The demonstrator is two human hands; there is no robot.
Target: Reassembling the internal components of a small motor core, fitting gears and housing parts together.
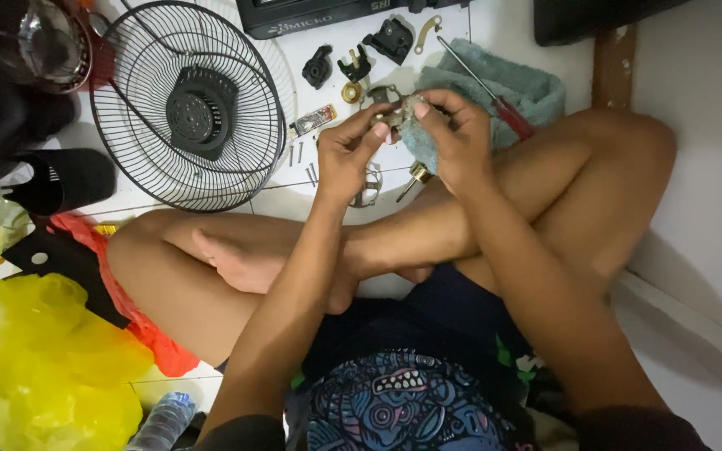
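Note:
I sit cross-legged on a white tiled floor. My left hand (pixel 349 153) and my right hand (pixel 458 138) meet above my knees. Between their fingertips is a small metal part (pixel 396 111). My right hand also presses a scrap of pale blue cloth (pixel 420 146) against that part. A brass-tipped piece (pixel 416 173) pokes out just below my right hand. On the floor under the left hand lies a metal bracket (pixel 367 190).
A black wire fan grille (pixel 187 107) lies at the left. A red-handled screwdriver (pixel 495 93) rests on a teal towel (pixel 528 88). Black plastic parts (pixel 317 66), screws (pixel 297 154) and a brass ring (pixel 351 92) are scattered ahead. A yellow bag (pixel 35 367) and a bottle (pixel 163 422) lie near left.

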